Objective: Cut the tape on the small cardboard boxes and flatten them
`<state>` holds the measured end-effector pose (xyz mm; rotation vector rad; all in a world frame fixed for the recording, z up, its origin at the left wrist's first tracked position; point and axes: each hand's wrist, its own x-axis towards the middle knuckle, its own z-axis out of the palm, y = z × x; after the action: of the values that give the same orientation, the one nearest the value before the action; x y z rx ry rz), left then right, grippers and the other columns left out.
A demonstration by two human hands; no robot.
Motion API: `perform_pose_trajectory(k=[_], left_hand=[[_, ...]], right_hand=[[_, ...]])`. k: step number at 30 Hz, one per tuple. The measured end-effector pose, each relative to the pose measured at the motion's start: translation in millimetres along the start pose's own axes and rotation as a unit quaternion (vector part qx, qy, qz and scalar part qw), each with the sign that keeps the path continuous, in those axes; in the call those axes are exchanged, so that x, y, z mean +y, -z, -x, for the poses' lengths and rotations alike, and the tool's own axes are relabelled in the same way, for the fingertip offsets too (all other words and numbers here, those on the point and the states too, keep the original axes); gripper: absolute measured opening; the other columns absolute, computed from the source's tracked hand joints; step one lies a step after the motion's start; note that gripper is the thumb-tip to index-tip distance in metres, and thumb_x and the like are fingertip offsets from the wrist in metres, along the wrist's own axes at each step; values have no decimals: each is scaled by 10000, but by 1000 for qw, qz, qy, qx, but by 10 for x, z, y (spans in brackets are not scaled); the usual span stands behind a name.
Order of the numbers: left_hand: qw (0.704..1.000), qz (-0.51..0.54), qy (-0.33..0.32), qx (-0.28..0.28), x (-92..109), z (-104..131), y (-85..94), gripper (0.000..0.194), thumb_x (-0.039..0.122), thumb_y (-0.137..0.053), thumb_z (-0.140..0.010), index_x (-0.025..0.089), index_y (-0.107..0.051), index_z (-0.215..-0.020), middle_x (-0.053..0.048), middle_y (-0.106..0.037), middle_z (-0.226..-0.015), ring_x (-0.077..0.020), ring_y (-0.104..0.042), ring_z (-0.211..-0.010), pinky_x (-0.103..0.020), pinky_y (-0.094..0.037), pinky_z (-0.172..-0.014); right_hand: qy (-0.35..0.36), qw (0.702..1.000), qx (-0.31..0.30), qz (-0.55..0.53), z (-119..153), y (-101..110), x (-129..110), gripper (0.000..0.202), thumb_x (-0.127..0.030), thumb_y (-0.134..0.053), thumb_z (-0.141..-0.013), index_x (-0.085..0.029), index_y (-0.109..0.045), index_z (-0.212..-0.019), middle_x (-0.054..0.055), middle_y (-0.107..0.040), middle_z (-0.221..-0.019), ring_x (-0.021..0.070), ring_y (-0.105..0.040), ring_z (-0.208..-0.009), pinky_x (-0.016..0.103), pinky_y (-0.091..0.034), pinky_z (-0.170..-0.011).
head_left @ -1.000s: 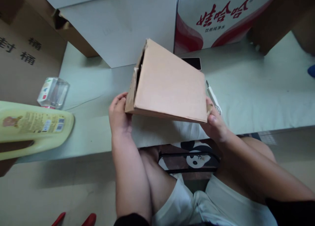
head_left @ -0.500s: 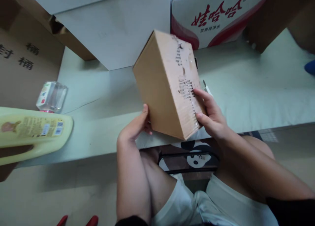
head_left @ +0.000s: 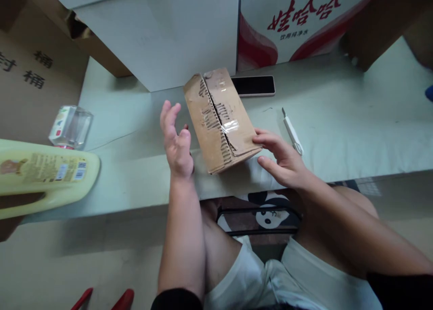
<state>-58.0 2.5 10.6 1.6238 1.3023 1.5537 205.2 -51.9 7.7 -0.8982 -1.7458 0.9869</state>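
A small brown cardboard box (head_left: 233, 100) sits on the pale table cover, a torn, partly taped seam along its top. Beside its left side, my left hand (head_left: 177, 143) is raised and open, fingers spread, with a gap to the cardboard. My right hand (head_left: 282, 159) is open at the near right corner. Its fingertips touch that corner while the thumb stays apart below. To the right of this hand lies a white craft knife (head_left: 291, 132), blade pointing away from me. A dark-screened phone (head_left: 256, 85) rests behind the box, partly covered by it.
Large white cartons (head_left: 189, 39) stand along the back, one with red lettering (head_left: 307, 12). On the left are a yellow jug (head_left: 61, 175), a clear bottle (head_left: 72, 125) and a brown carton (head_left: 37, 107). The table's front edge runs above my knees.
The box has turned and come down, its torn seam now facing up. My left hand has let go and opened. My right hand has loosened its hold. The phone and knife now show fully.
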Motion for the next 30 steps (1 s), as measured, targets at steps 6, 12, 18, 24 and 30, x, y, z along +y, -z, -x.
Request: perform_pose_trajectory(k=[6,12,18,24,30], left_hand=[[994,-40,-101,-26,52,1,-58,546,719,-520,-875,386,-617,-1297,63,-291,-1677,-324,-107,-1612,-548,-246,-1281],[981,-35,-182,-57,247,21,-173,685,761,-516,-843,322,-563,-1366,-31,-237,-1694,-322,-108,-1609,-527,-62,-1319],[987,-106,-121,-14,296,76,-266,793,901,-323,-803,370,-462,-1375,-26,-228,-1677,-318,-142,-1603,-540,-214,-1284],[991,-28,-121,-40,247,72,-236,563,725,-539,-842,402,-545,-1303,-32,-337,-1606,-318,-243,-1565,-545,-321,-1237],[985,-88,-125,-83,264,87,-297,562,722,-499,-865,287,-623,-1199,-107,-428,-1524,-361,-361,-1494,-548,-379,-1183]], right_hand=[[1,1000,18,20,5,-34,0,324,-383,-620,-941,-307,-525,-1241,110,-537,-1454,267,-524,-1387,498,-481,-1105],[8,994,101,39,-145,-200,-74,649,-471,-738,-837,-330,-362,-1347,128,-386,-1540,305,-446,-1440,517,-498,-1096],[-8,987,155,50,-332,-291,-188,514,-460,-576,-964,-348,-360,-1418,88,-455,-1487,256,-560,-1326,467,-538,-1080],[17,973,197,117,-363,-124,-98,393,-463,-462,-1023,-364,-463,-1403,67,-548,-1420,274,-575,-1299,506,-538,-1077],[35,961,229,151,-398,32,-24,409,-456,-442,-1030,-359,-479,-1426,71,-563,-1419,298,-530,-1370,505,-563,-1037]])
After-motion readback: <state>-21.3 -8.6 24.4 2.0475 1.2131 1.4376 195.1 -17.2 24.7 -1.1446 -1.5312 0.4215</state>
